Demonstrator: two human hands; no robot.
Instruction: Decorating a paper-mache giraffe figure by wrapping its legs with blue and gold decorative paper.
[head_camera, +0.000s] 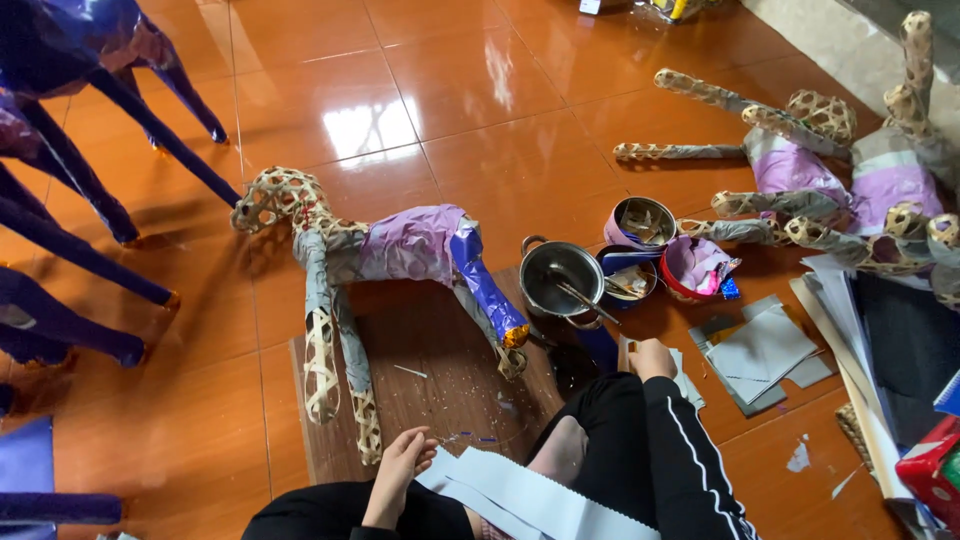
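A woven bamboo animal frame, partly wrapped in purple and grey paper, lies on a brown board in front of me. My left hand hangs over my knee beside the frame's front leg, fingers loose and holding nothing, next to pale grey paper strips on my lap. My right hand rests past my other knee, its fingers curled on the edge of a grey paper sheet. A metal pot with a stick in it stands just beyond that hand.
Three tins of scraps stand by the pot. More grey sheets and stacked paper lie at the right, beyond them other half-wrapped woven frames. Finished dark blue figures' legs stand along the left on glossy orange tiles.
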